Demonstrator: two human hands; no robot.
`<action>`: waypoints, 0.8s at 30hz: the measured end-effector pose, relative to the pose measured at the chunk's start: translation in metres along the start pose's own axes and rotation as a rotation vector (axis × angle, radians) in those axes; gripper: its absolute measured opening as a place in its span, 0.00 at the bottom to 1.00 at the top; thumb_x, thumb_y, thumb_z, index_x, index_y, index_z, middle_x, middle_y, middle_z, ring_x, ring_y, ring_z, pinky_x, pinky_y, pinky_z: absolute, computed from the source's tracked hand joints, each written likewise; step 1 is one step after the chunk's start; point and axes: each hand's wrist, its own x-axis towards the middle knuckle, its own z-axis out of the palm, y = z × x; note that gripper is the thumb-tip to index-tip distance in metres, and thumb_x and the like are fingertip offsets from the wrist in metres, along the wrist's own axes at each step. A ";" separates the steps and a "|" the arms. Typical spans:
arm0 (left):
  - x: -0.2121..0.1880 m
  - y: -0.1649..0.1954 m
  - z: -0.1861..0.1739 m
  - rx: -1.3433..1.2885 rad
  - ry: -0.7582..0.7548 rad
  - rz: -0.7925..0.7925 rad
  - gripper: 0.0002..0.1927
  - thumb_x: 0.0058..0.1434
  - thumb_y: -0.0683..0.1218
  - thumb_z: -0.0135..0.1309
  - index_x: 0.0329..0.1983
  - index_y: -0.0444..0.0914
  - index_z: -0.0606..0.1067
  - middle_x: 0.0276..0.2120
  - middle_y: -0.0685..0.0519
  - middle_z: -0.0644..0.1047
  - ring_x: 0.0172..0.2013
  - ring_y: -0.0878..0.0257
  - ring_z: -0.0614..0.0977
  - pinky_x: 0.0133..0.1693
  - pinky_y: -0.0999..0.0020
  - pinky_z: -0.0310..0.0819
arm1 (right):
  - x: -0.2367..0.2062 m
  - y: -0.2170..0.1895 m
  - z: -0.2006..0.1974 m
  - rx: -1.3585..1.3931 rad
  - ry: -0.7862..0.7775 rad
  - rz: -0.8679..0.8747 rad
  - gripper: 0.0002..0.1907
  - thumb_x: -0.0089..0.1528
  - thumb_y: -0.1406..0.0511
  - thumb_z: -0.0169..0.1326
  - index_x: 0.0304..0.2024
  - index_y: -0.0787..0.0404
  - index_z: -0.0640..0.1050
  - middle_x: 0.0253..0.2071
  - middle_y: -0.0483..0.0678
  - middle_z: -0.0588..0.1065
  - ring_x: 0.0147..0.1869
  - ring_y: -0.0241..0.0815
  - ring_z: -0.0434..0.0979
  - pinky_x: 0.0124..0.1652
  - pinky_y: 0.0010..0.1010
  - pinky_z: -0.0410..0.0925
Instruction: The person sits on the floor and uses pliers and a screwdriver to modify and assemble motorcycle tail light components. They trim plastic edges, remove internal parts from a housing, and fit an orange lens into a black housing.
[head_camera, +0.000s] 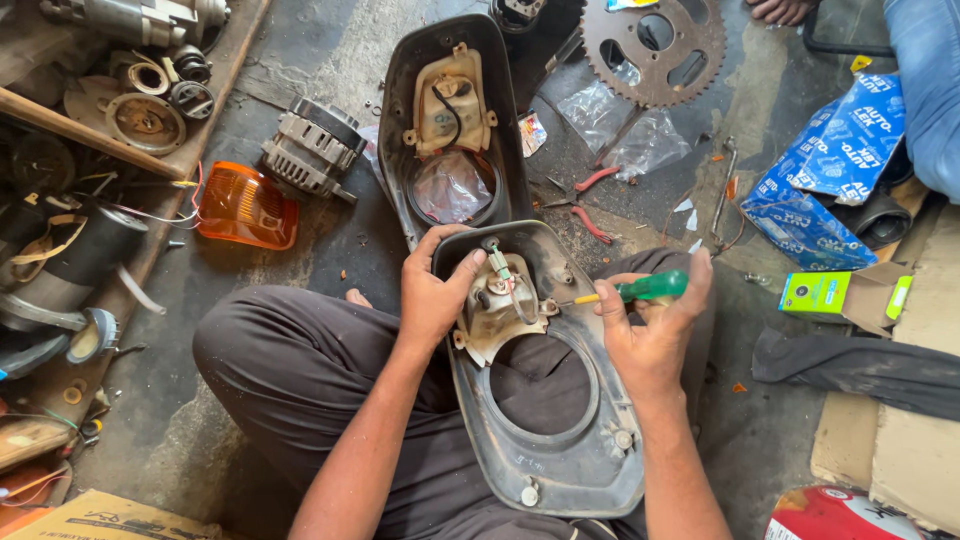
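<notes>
2 hands (545, 305), 2 housings (545, 400), 1 screwdriver (640, 290), 1 sprocket (652, 50).

**Packaging scattered over the workshop floor**

A crumpled blue bag (825, 175) with white lettering lies at the right on the concrete floor (300, 60). Just below it sits a small green carton (845, 295) with a brown open flap and a round dark mark on its face. Clear plastic wrappers (620, 125) lie crumpled near the top centre. A tiny printed sachet (532, 132) rests just left of them. A red and white package (835, 515) shows at the bottom right, and a brown cardboard box (110, 520) edges in at the bottom left.
</notes>
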 end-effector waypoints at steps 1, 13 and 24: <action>0.000 -0.001 0.000 0.007 0.002 -0.008 0.12 0.61 0.39 0.61 0.47 0.34 0.77 0.39 0.54 0.82 0.42 0.70 0.81 0.47 0.73 0.76 | -0.001 0.004 0.001 0.009 -0.009 0.001 0.49 0.68 0.77 0.58 0.76 0.50 0.39 0.46 0.59 0.75 0.39 0.43 0.79 0.40 0.32 0.76; 0.001 -0.005 -0.001 0.035 0.019 -0.022 0.12 0.61 0.39 0.62 0.47 0.34 0.77 0.39 0.54 0.82 0.42 0.69 0.81 0.47 0.73 0.76 | 0.017 -0.022 -0.004 -0.434 0.132 -0.142 0.18 0.69 0.66 0.61 0.55 0.61 0.68 0.36 0.50 0.77 0.39 0.40 0.80 0.38 0.30 0.73; -0.003 0.001 0.003 0.037 0.024 -0.007 0.11 0.61 0.40 0.61 0.46 0.34 0.77 0.39 0.54 0.82 0.41 0.70 0.81 0.47 0.73 0.76 | 0.044 -0.088 -0.028 -0.403 -0.171 -0.052 0.08 0.63 0.68 0.61 0.41 0.65 0.75 0.36 0.51 0.77 0.36 0.46 0.79 0.36 0.35 0.70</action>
